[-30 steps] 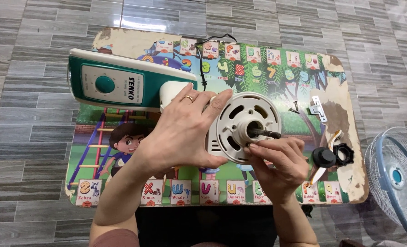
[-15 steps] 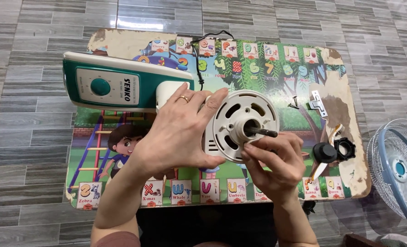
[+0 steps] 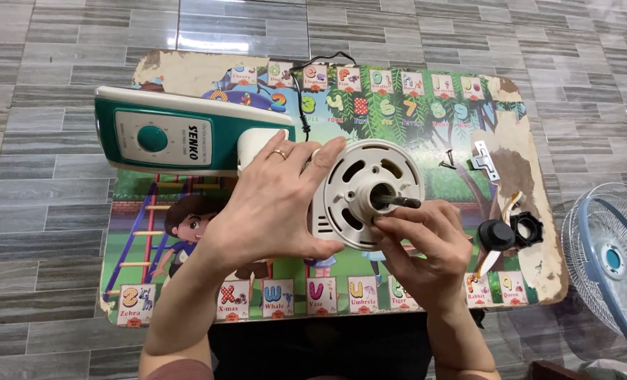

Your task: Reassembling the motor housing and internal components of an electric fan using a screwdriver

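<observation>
My left hand (image 3: 274,204) clamps the fan motor housing (image 3: 366,193) mid-desk (image 3: 186,70) to steady it | right hand (image 3: 419,246) fingers (image 3: 387,224) pinch below the shaft (image 3: 398,202) | 2 black nuts (image 3: 510,232) parked near right edge.

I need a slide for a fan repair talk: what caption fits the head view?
Left hand steadies a white fan motor housing while right hand works at its shaft.
</observation>
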